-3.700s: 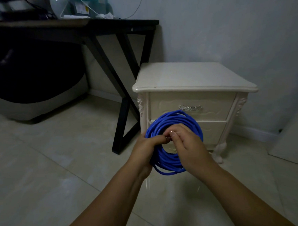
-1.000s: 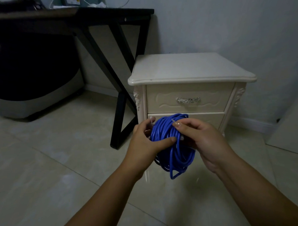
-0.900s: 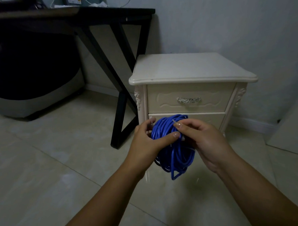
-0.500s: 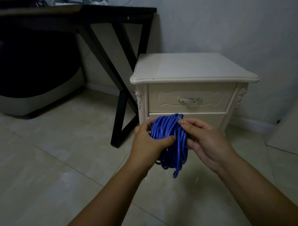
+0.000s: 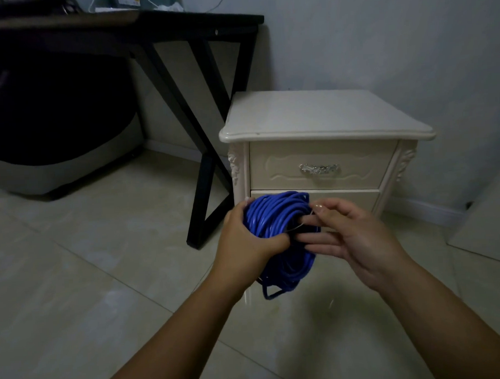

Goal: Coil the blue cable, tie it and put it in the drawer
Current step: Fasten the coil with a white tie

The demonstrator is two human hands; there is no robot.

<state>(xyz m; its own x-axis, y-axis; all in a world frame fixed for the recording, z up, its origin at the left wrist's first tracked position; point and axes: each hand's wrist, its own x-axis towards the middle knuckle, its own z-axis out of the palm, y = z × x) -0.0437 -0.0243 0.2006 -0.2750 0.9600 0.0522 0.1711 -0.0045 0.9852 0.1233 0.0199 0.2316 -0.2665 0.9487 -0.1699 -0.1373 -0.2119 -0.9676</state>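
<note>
Tying step: left hand (image 5: 245, 241) clamps blue cable (image 5: 275, 217) coil; right hand (image 5: 351, 236) pinches thin tie (image 5: 297, 226). Next, likely: cinch, open drawer (image 5: 319, 164).

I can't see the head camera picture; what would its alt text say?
Two bare hands hold a coiled blue cable: the left hand grips the bundle and the right hand pinches a thin tie at it. Behind stands a cream nightstand with both drawers shut.

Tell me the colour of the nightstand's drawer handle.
Silvery metal drawer handle, on the cream upper drawer; head view.
</note>
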